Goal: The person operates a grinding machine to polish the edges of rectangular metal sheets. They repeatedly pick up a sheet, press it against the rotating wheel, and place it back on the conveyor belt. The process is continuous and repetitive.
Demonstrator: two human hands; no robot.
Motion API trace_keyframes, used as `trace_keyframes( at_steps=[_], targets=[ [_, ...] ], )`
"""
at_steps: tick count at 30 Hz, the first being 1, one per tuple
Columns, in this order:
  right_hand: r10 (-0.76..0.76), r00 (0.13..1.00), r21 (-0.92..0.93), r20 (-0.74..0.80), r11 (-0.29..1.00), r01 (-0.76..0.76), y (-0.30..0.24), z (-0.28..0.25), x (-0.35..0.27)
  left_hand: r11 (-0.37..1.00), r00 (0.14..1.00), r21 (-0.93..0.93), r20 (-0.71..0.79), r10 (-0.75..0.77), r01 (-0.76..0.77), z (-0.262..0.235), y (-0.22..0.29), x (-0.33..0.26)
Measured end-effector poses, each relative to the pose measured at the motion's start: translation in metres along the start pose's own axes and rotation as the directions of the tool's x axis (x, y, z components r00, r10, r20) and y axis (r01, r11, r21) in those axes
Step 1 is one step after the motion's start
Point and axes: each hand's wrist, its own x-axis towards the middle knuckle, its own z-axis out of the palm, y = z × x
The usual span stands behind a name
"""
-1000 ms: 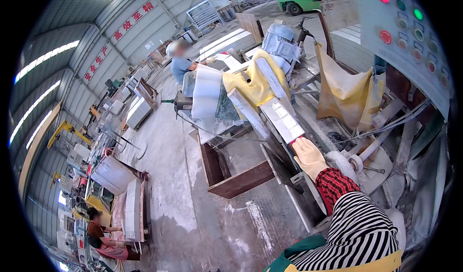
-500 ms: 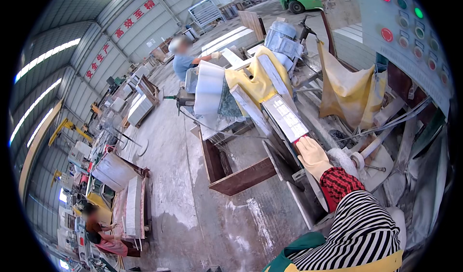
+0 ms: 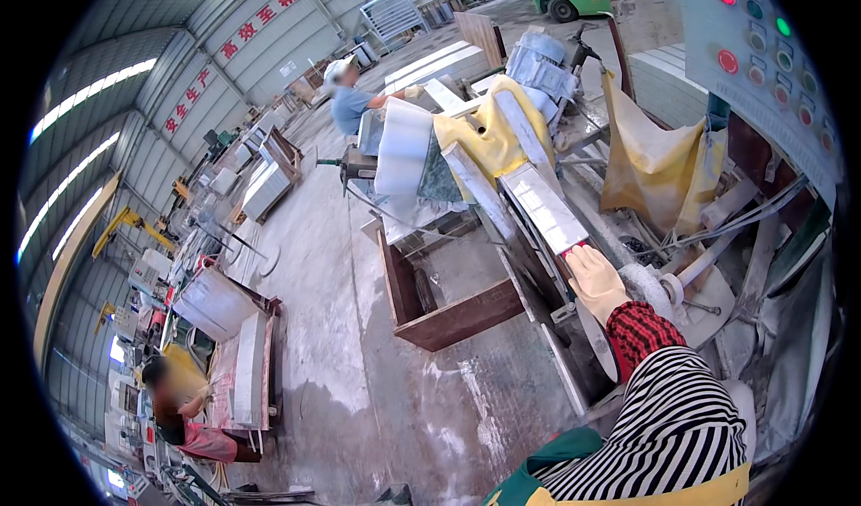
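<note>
Pale slab (image 3: 543, 208): right of centre, far end by the yellow cloth (image 3: 489, 138).
Gloved right hand (image 3: 595, 277): fingers together at the slab's near end; clamped or merely resting, cannot tell.
Checked cuff (image 3: 642, 331): best kept off machinery; straight, even pressure advisable.

The right hand (image 3: 595, 280) is covered by a smooth, pale cream glove (image 3: 603, 293). The wrist is wrapped in a red-and-black checked cuff (image 3: 643, 333), followed by a loose sleeve (image 3: 659, 425) striped in black and white. Below, a yellow band (image 3: 664, 489) is flanked by green cloth (image 3: 549, 466).
</note>
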Motion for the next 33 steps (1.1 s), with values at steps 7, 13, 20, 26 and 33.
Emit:
trace_keyframes(
  at_steps=[7,13,20,26,33],
  targets=[
    [0.001,1.000,0.022,-0.009,1.000,0.000,-0.012,0.001,0.000,0.999,0.997,-0.029,-0.078,-0.026,0.024,-0.026,-0.036,-0.022],
    [0.069,0.997,-0.001,0.017,0.998,-0.069,0.006,0.032,-0.016,0.986,0.951,-0.040,-0.263,-0.166,0.161,-0.076,-0.149,-0.098],
    [0.019,0.993,-0.040,0.118,0.999,-0.015,0.017,0.046,-0.030,0.995,0.404,-0.061,-0.911,-0.087,0.076,-0.098,-0.299,-0.122],
    [0.060,0.985,-0.027,0.159,0.998,-0.056,0.000,0.036,-0.031,0.586,0.182,-0.036,-0.934,-0.307,0.810,-0.098,-0.253,-0.191],
    [0.066,0.987,-0.052,0.145,0.997,-0.058,0.005,0.034,-0.035,0.472,0.328,0.298,-0.944,0.018,0.830,-0.075,-0.314,-0.197]
  ],
)
